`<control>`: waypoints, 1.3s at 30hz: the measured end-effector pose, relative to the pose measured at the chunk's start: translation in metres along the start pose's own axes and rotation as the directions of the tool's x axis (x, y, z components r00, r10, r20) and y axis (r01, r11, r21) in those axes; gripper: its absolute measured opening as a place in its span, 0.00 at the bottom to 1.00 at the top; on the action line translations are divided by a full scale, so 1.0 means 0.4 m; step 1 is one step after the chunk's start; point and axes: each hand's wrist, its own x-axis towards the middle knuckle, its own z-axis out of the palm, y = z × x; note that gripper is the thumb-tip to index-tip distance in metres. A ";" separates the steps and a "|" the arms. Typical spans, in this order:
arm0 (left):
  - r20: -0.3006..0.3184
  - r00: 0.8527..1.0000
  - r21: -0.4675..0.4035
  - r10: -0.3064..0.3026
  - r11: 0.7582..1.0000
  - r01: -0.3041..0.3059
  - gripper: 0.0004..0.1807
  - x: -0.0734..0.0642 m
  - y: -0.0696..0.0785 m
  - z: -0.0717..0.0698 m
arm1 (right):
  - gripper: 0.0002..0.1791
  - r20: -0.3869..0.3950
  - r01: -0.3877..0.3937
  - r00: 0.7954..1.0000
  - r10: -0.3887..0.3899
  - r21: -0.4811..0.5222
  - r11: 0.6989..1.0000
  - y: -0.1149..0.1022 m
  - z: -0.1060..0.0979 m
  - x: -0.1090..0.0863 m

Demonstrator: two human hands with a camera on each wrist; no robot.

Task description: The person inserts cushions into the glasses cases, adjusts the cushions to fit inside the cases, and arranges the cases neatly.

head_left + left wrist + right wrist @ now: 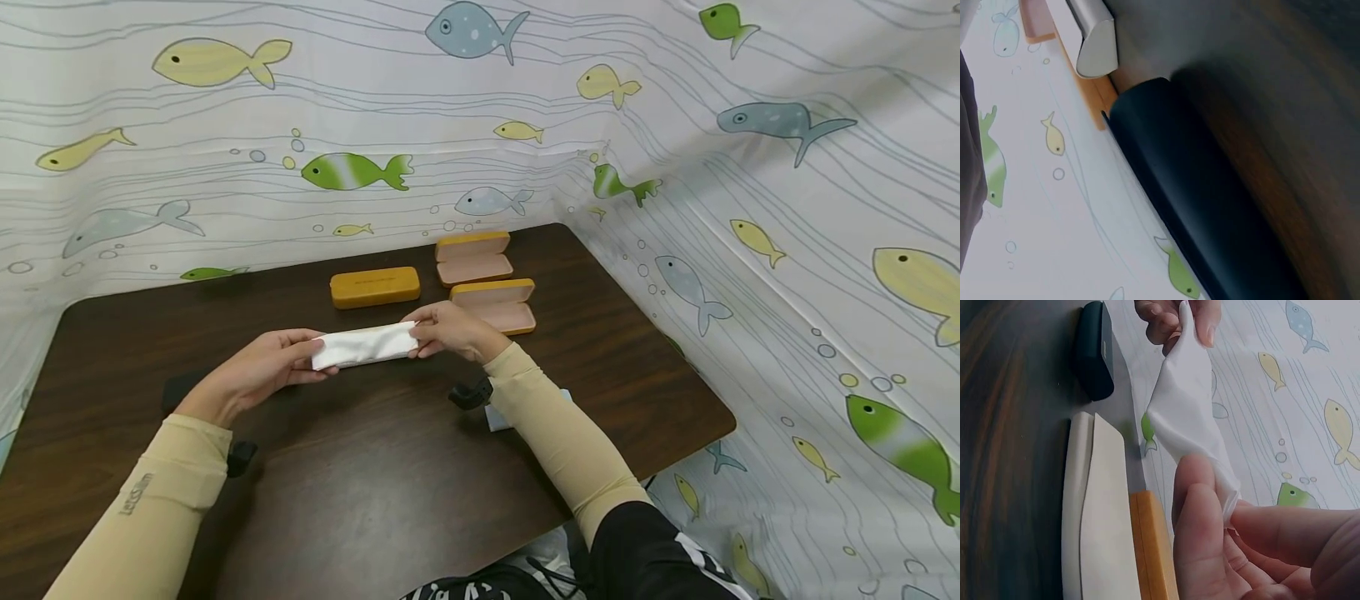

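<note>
White cloth (365,346) lengthwise between left hand (268,365) and right hand (454,328)

Head view: bench (330,492) passable lower centre between sleeves (142,500), also right of the open cases. Mid-frame blocked: left hand (262,365), right hand (453,330), white cloth (365,345) stretched between. Behind, closed yellow case (375,287), then rear open case (474,268), front open case (516,318). Dark case (177,390) obstructs left. Curtain (247,175) bounds back, right. Right-wrist view: cream case (1110,525) lower left.
</note>
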 end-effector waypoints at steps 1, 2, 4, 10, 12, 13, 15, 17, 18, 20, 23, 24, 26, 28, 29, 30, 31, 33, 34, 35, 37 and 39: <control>0.002 1.000 -0.005 0.002 1.000 -0.002 0.30 0.004 0.000 0.003 | 0.21 0.000 -0.005 1.000 0.005 -0.002 1.000 0.001 -0.003 0.000; 0.004 1.000 -0.011 0.003 1.000 -0.003 0.29 0.009 -0.001 0.005 | 0.21 0.001 -0.010 1.000 0.010 -0.008 1.000 0.002 -0.005 0.000; 0.008 1.000 -0.022 0.004 1.000 -0.004 0.28 0.017 -0.003 0.009 | 0.21 0.005 -0.020 1.000 0.020 -0.013 1.000 0.005 -0.009 0.001; 0.000 1.000 -0.022 0.004 1.000 -0.004 0.29 0.039 0.003 0.017 | 0.20 -0.008 -0.007 1.000 0.007 -0.013 1.000 0.004 -0.025 0.010; 0.000 1.000 -0.021 0.009 1.000 -0.009 0.28 0.047 0.007 0.017 | 0.20 -0.019 -0.009 1.000 0.009 -0.014 1.000 0.000 -0.034 0.012; -0.003 1.000 -0.023 0.010 1.000 -0.010 0.28 0.051 0.008 0.017 | 0.20 -0.023 -0.010 1.000 0.010 -0.013 1.000 -0.003 -0.039 0.012; -0.003 1.000 -0.024 0.018 1.000 -0.018 0.27 0.060 0.012 0.015 | 0.20 -0.025 -0.014 1.000 0.014 -0.014 1.000 -0.012 -0.048 0.012; -0.006 1.000 -0.020 0.024 0.999 -0.025 0.26 0.068 0.017 0.014 | 0.20 -0.024 -0.019 1.000 0.018 -0.013 1.000 -0.018 -0.059 0.013; -0.008 1.000 -0.016 0.025 1.000 -0.025 0.26 0.072 0.020 0.014 | 0.20 -0.024 -0.019 1.000 0.019 -0.015 1.000 -0.021 -0.064 0.014; -0.011 1.000 -0.014 0.029 0.999 -0.029 0.26 0.080 0.028 0.014 | 0.19 -0.031 -0.017 0.999 0.016 -0.015 1.000 -0.025 -0.075 0.018; -0.016 1.000 -0.019 0.021 1.000 -0.021 0.25 0.091 0.042 0.015 | 0.19 -0.042 -0.016 0.999 0.015 -0.016 1.000 -0.032 -0.094 0.026; -0.017 1.000 -0.022 0.017 1.000 -0.017 0.25 0.096 0.047 0.015 | 0.20 -0.045 -0.014 0.999 0.013 -0.018 1.000 -0.035 -0.099 0.028; -0.017 1.000 -0.025 0.015 1.000 -0.015 0.24 0.106 0.058 0.017 | 0.20 -0.051 -0.015 0.999 0.014 -0.021 1.000 -0.042 -0.111 0.032; -0.018 1.000 -0.023 0.010 1.000 -0.011 0.23 0.119 0.070 0.020 | 0.20 -0.057 -0.016 0.998 0.014 -0.032 0.999 -0.048 -0.123 0.034; -0.019 1.000 -0.024 0.008 1.000 -0.008 0.23 0.126 0.076 0.023 | 0.20 -0.061 -0.014 0.998 0.011 -0.035 0.999 -0.051 -0.128 0.034; -0.019 1.000 -0.022 0.009 1.000 -0.009 0.22 0.133 0.082 0.026 | 0.20 -0.066 -0.012 0.998 0.010 -0.039 0.999 -0.053 -0.133 0.034; -0.021 1.000 -0.019 0.008 1.000 -0.009 0.22 0.140 0.089 0.030 | 0.21 -0.074 -0.012 0.997 0.009 -0.038 0.999 -0.055 -0.138 0.034; -0.022 1.000 -0.022 0.009 1.000 -0.009 0.22 0.154 0.098 0.038 | 0.21 -0.089 -0.009 0.996 0.006 -0.037 0.999 -0.057 -0.146 0.035; -0.018 1.000 -0.025 0.010 1.000 -0.011 0.23 0.160 0.102 0.042 | 0.22 -0.097 -0.010 0.995 0.007 -0.032 0.999 -0.057 -0.150 0.035; -0.015 1.000 -0.028 0.010 1.000 -0.011 0.23 0.166 0.105 0.047 | 0.22 -0.102 -0.014 0.995 0.011 -0.028 1.000 -0.056 -0.154 0.035; -0.010 1.000 -0.034 0.006 0.999 -0.006 0.23 0.176 0.108 0.055 | 0.22 -0.105 -0.021 0.994 0.018 -0.025 0.999 -0.052 -0.162 0.036; -0.002 1.000 -0.050 -0.005 0.999 0.005 0.23 0.184 0.110 0.063 | 0.22 -0.103 -0.031 0.994 0.028 -0.030 0.999 -0.049 -0.170 0.037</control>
